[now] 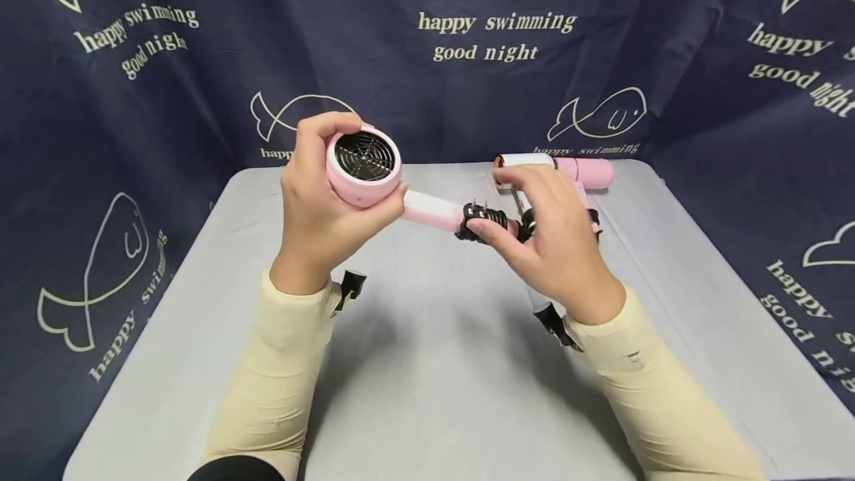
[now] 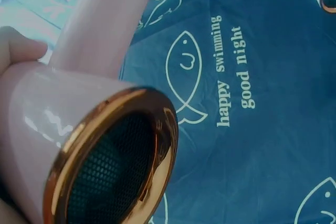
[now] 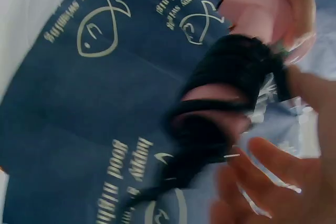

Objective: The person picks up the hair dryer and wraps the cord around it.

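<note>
A pink hair dryer (image 1: 364, 188) is held up above the table, its black rear grille facing the head camera. My left hand (image 1: 317, 191) grips it round its head, and the left wrist view shows its gold-rimmed nozzle (image 2: 170, 129). Its handle (image 1: 433, 211) points right, with a black cord (image 3: 231, 66) wound round the far end. A two-pin plug (image 1: 477, 211) lies against the coils. My right hand (image 1: 557, 232) is at the cord end, thumb touching near the plug, other fingers spread loosely. A loop of cord hangs off the handle end in the right wrist view.
A second hair dryer, white and pink (image 1: 584, 171), lies at the back right of the grey-white table (image 1: 414, 392), partly behind my right hand. Dark blue curtain (image 1: 494, 95) with fish prints stands close behind the table and along both sides.
</note>
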The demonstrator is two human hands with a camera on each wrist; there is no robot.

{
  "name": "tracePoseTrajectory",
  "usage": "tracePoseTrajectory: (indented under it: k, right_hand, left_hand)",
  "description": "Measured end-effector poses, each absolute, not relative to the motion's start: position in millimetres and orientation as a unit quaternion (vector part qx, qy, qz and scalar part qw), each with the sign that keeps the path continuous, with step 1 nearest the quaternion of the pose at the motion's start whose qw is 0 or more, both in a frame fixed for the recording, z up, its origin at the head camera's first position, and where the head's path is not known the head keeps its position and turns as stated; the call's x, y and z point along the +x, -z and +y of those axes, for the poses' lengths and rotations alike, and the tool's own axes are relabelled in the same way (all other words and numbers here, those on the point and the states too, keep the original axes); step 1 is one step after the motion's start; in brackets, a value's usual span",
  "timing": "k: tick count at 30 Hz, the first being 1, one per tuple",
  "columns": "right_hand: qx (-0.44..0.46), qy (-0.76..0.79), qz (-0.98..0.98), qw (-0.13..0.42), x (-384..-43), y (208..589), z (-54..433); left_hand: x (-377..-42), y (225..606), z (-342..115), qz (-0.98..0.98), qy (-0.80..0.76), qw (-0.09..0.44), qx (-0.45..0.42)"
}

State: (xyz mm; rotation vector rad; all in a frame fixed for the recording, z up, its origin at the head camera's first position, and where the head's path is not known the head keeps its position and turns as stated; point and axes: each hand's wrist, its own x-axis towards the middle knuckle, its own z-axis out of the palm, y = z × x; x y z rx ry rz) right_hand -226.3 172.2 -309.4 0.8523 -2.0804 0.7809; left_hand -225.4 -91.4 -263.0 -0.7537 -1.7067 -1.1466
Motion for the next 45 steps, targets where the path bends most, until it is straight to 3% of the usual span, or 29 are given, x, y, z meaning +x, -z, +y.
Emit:
tracePoseTrajectory:
  k: [3,6,14,19,23,27,33,45]
  right_hand:
    - [0.378,-0.322,-0.830,0.253,-233.8,313.1,171.2]
    - [0.421,-0.331,-0.823,0.190,-238.5,316.8,167.7]
    - [0.473,-0.353,-0.790,0.166,-239.2,328.4,162.4]
    - [0.378,-0.389,-0.824,0.162,-244.2,340.1,159.3]
    - [0.234,-0.476,-0.843,0.089,-259.6,358.0,153.9]
    - [0.112,-0.593,-0.797,0.006,-287.1,381.9,151.5]
    - [0.013,-0.671,-0.740,-0.051,-321.4,419.7,165.7]
    - [-0.027,-0.774,-0.608,-0.173,-336.5,439.7,190.1]
  left_hand:
    - [-215.1,254.3,-95.0,-0.689,0.480,0.438,-0.322]
    - [-209.4,247.5,-98.7,-0.692,0.473,0.432,-0.333]
    - [-208.1,249.0,-99.3,-0.698,0.461,0.427,-0.342]
    - [-211.7,250.4,-97.0,-0.661,0.466,0.507,-0.297]
    - [-212.8,248.8,-96.6,-0.627,0.491,0.541,-0.270]
    - [-209.2,241.8,-95.1,-0.620,0.511,0.523,-0.284]
    - [-205.0,237.0,-91.1,-0.615,0.526,0.496,-0.313]
    - [-206.8,241.2,-90.6,-0.606,0.531,0.492,-0.330]
